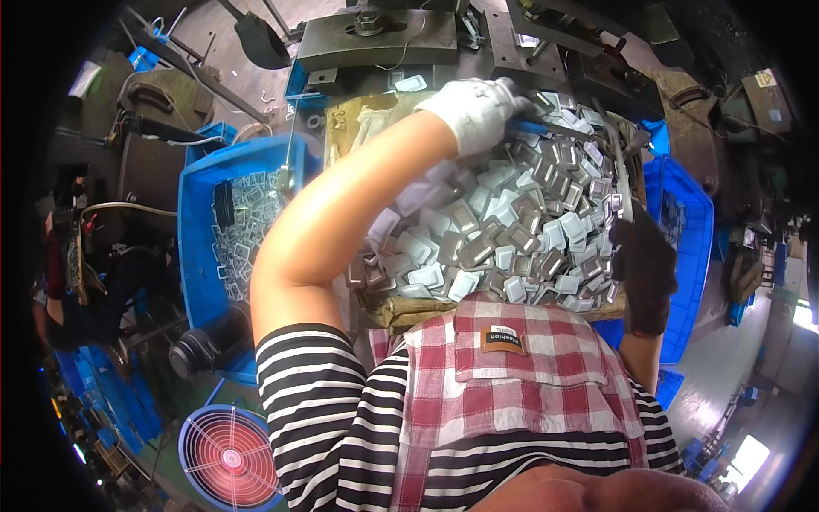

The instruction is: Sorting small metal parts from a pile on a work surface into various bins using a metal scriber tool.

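My left hand [479, 113], in a white glove with darkened fingertips, reaches across the far part of a heap of small rectangular metal pieces [478, 249]. Its fingers are bent together beside a blue-handled tool [531, 128]; whatever lies between them is hidden. At the right edge of the heap, my right hand [645, 266] wears a dark glove and is closed around the lower end of an upright metal rod [620, 162]. Grey and whitish pieces with raised centres lie jumbled between my hands and my checked apron.
A blue bin [194, 247] of clear-looking small frames stands to the left, with a red-and-blue fan [229, 459] nearer me. Another blue bin [693, 256] is at the right. Heavy machine blocks [380, 41] border the far side. Brown wrapping [408, 309] edges the heap.
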The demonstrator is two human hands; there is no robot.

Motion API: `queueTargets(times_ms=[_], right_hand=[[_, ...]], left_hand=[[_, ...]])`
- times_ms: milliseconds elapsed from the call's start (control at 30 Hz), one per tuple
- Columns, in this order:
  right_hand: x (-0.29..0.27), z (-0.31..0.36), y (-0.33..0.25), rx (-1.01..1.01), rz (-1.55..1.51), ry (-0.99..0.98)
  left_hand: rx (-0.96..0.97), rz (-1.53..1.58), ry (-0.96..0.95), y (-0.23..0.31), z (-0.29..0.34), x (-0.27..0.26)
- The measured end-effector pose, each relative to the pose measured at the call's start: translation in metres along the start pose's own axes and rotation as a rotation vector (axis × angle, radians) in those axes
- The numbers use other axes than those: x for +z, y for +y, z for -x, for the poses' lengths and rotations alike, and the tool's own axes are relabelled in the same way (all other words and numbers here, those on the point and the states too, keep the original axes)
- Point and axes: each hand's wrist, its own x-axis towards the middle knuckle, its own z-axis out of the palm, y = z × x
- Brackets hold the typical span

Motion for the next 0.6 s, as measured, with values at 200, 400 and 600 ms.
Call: queueTargets(times_ms=[200,400,600], right_hand=[[0.024,0.012,0.036,-0.210,0.066,-0.128],[0.046,0.032,0.008,-0.501,0.183,-0.220],[0.044,0.045,-0.025,-0.473,0.092,-0.507]], left_hand=[[-0.111,-0.072,0.283,-0.032,0.062,0.051],[-0.301,0.222,0.091,-0.018,0.105,0.000],[-0.650,0.302,0.593,-0.036,0.107,0.015]])
